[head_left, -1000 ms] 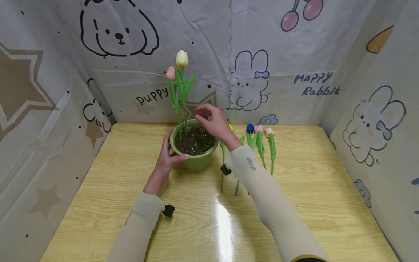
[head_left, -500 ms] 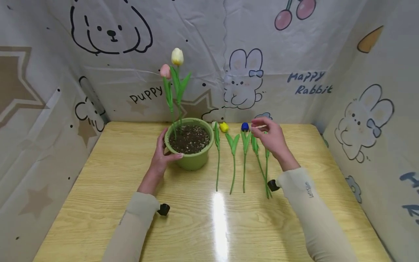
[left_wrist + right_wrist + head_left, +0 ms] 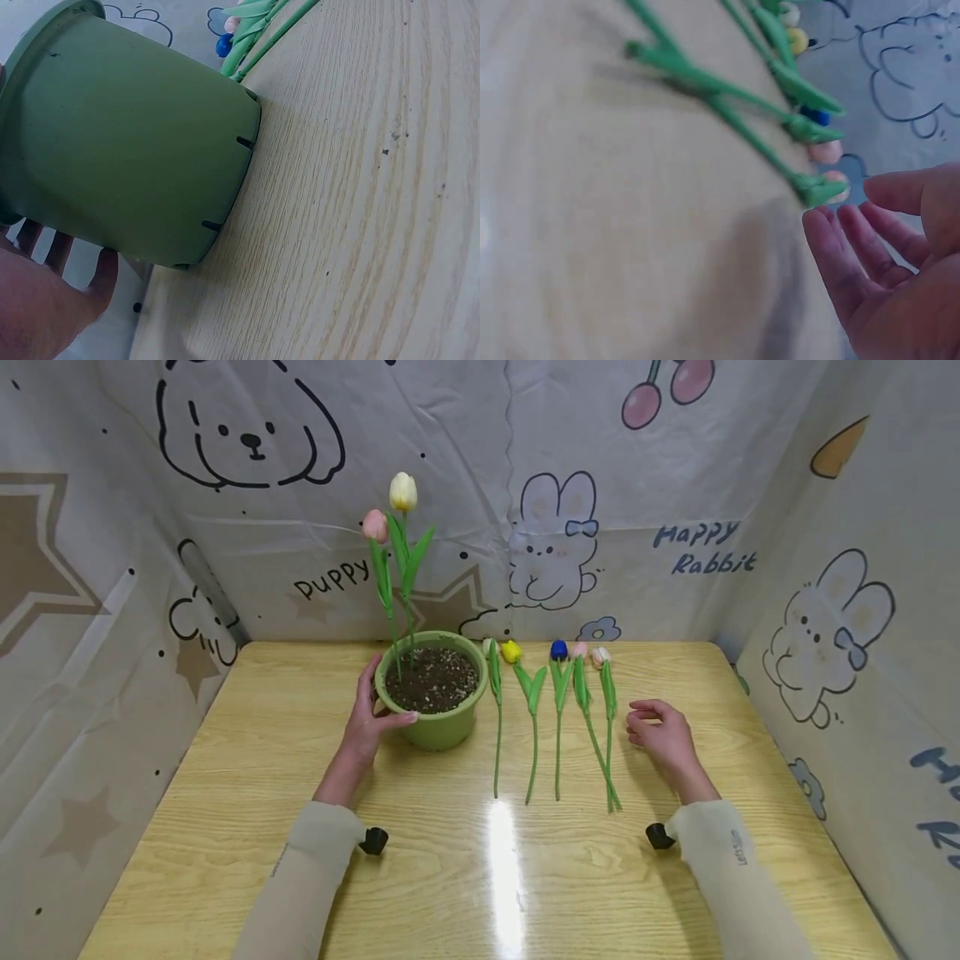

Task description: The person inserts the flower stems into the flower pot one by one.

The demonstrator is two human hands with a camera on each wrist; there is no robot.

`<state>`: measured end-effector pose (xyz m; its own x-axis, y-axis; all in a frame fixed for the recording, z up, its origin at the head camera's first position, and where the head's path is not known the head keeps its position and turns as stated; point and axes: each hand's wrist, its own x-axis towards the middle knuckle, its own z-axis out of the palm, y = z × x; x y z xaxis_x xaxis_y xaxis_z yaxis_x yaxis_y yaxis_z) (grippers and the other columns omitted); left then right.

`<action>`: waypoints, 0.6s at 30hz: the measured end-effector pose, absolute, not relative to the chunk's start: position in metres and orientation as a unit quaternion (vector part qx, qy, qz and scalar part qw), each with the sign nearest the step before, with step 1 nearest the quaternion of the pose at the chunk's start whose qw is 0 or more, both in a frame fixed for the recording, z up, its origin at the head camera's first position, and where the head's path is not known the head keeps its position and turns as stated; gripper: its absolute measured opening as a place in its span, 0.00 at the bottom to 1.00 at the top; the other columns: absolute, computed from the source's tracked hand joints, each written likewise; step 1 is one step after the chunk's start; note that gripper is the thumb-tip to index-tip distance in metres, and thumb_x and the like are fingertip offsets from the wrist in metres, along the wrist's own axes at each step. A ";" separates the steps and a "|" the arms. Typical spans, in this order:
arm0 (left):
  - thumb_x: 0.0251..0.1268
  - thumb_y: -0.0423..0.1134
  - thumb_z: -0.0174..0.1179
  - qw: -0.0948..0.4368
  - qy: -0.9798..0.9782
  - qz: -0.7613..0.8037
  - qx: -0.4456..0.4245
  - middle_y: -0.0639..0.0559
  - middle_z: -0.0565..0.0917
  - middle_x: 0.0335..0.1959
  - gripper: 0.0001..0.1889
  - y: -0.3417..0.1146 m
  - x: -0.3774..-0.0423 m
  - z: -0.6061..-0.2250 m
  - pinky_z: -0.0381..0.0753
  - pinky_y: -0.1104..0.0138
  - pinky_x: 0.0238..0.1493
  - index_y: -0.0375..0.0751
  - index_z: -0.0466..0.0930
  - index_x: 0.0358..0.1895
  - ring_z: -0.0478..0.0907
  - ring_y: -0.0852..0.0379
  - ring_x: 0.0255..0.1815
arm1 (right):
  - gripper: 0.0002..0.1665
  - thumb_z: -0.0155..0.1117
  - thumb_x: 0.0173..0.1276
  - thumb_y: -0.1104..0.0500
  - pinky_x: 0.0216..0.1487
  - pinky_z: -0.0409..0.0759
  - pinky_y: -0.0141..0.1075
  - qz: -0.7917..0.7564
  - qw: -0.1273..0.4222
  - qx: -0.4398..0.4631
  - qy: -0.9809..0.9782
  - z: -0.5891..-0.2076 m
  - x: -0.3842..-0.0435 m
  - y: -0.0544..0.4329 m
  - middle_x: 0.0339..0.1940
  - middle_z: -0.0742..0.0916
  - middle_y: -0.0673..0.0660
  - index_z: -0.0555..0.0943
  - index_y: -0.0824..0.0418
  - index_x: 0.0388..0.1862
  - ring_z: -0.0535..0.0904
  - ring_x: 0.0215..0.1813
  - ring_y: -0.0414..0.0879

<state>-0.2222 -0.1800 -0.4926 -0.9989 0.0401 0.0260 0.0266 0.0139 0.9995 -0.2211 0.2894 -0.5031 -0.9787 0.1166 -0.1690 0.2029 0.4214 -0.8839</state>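
A green flowerpot (image 3: pixel 438 731) full of dark soil stands on the table, left of centre. My left hand (image 3: pixel 365 722) holds its left side, thumb along the front of the rim and fingers round the wall; the left wrist view shows those fingers (image 3: pixel 105 281) against the pot. Two artificial tulips, one pink (image 3: pixel 376 527) and one cream-white (image 3: pixel 403 492), stand upright in the soil. My right hand (image 3: pixel 663 739) is right of the loose tulips, fingers loosely bent and holding nothing. Nearest to it lies a pale pink-white tulip (image 3: pixel 609 693), its stem crossing that of another pink tulip (image 3: pixel 582 689).
Left of those lie a blue tulip (image 3: pixel 558 652), a yellow tulip (image 3: pixel 512 652) and a white tulip (image 3: pixel 493 677), stems toward me. The wooden table (image 3: pixel 420 893) meets a printed cloth backdrop (image 3: pixel 465 435) at the back and sides.
My right hand has moved from above the pot to the right, past the tulip heads, then down toward me beside the row. My left hand has stayed on the pot.
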 end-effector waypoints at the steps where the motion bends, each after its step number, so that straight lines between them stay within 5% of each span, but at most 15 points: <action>1: 0.57 0.33 0.71 0.005 0.711 0.703 0.023 0.57 0.50 0.86 0.58 -0.180 -0.222 -0.492 0.49 0.46 0.83 0.63 0.43 0.85 0.44 0.51 0.86 | 0.26 0.57 0.80 0.58 0.47 0.87 0.32 -0.535 0.045 0.102 0.838 -0.508 -0.221 0.291 0.57 0.79 0.64 0.72 0.70 0.71 0.85 0.48 0.47; 18: 0.57 0.34 0.71 0.004 0.711 0.702 0.025 0.57 0.49 0.86 0.58 -0.180 -0.221 -0.492 0.47 0.45 0.83 0.64 0.43 0.85 0.45 0.51 0.86 | 0.28 0.64 0.72 0.67 0.41 0.87 0.30 -0.565 0.048 0.137 0.812 -0.527 -0.227 0.266 0.54 0.81 0.64 0.73 0.72 0.69 0.82 0.40 0.38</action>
<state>-0.2212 -0.1800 -0.4925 -0.9987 0.0415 0.0299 0.0304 0.0121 0.9995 -0.2272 0.2659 -0.5270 -0.9579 0.1689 -0.2322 0.2765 0.3248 -0.9044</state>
